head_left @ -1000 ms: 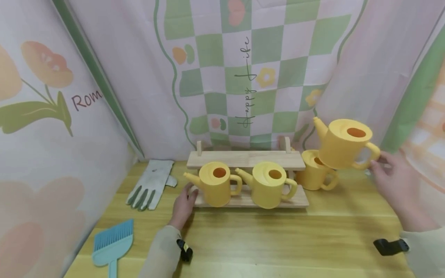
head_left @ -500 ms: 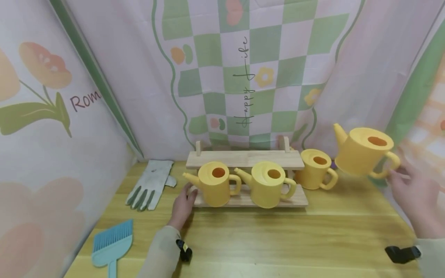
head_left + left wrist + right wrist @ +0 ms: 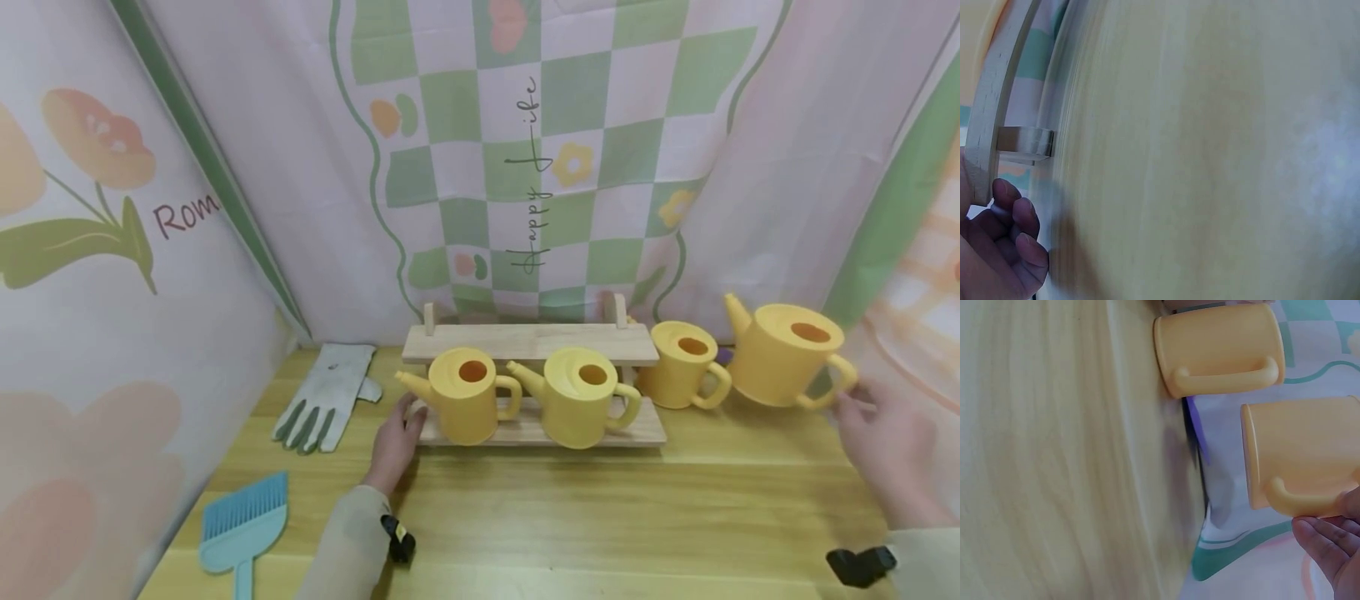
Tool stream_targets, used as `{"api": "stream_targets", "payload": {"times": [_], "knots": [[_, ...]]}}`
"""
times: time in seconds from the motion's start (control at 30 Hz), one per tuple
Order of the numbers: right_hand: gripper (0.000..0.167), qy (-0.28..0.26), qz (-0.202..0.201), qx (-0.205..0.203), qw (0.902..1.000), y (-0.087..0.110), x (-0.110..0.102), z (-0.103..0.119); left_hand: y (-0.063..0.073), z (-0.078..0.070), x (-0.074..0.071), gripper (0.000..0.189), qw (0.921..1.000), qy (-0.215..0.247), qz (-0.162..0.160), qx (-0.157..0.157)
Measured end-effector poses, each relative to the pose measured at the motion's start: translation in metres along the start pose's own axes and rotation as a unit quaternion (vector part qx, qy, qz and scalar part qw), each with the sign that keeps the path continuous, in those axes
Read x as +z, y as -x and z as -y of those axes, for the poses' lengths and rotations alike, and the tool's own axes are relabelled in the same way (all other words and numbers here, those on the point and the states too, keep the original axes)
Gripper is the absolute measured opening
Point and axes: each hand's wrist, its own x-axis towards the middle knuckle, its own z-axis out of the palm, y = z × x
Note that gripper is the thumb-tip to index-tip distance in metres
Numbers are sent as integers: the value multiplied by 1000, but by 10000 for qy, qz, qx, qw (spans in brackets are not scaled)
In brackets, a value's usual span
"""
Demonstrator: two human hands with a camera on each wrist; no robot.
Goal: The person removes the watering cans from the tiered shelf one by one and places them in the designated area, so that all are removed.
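My right hand (image 3: 892,437) pinches the handle of a yellow watering can (image 3: 780,362) at the far right; its spout points left. In the right wrist view this watering can (image 3: 1304,450) hangs a little off the tabletop, upright. My left hand (image 3: 395,446) holds the left end of the lower board of a two-tier wooden rack (image 3: 517,433); in the left wrist view its fingers (image 3: 1025,215) curl at the board's end. Two more yellow watering cans stand on that board, a left one (image 3: 463,404) and a right one (image 3: 573,408). Another watering can (image 3: 675,371) stands on the table right of the rack.
A white glove with grey-green fingertips (image 3: 326,392) lies left of the rack. In front of it lies a blue brush (image 3: 243,525). Behind the right-hand cans a purple thing (image 3: 723,356) peeks out. A checked curtain (image 3: 562,167) hangs behind the wooden table (image 3: 600,525).
My right hand has carried its watering can to the right, away from the standing one, then lowered it toward the table. My left hand has stayed on the rack.
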Motion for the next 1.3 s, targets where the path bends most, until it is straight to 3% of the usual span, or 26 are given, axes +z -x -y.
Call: {"api": "stream_targets", "payload": {"times": [0.7,1.07,1.3], "knots": [[29,-10,-67,-479,9988,6,35,-37,0,2,1,55,10000,-71,-27,-49],[31,-120,271,-116,9995,8,38,-37,0,2,1,56,10000,-50,-15,-39],[50,-291,141,105,9994,14,32,-17,0,1,0,57,10000,-49,4,-82]]}}
